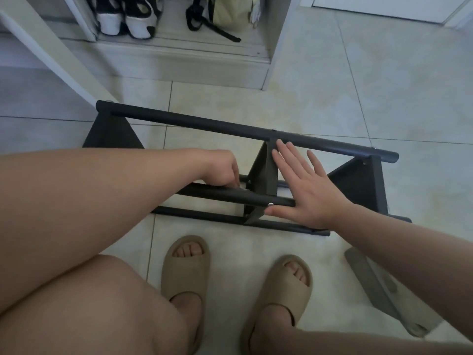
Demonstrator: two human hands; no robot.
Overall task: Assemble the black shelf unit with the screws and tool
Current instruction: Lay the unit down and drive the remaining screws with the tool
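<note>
Several round black tubes [204, 125], flat right hand [308, 194]

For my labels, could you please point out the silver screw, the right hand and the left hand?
silver screw [270, 204], head view, its round head
right hand [309, 193], head view, middle of its back
left hand [225, 167], head view, its knuckles

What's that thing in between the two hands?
The shelf's middle black panel stands between the left hand and the right hand, which lies flat against it. The head view shows this.
</note>
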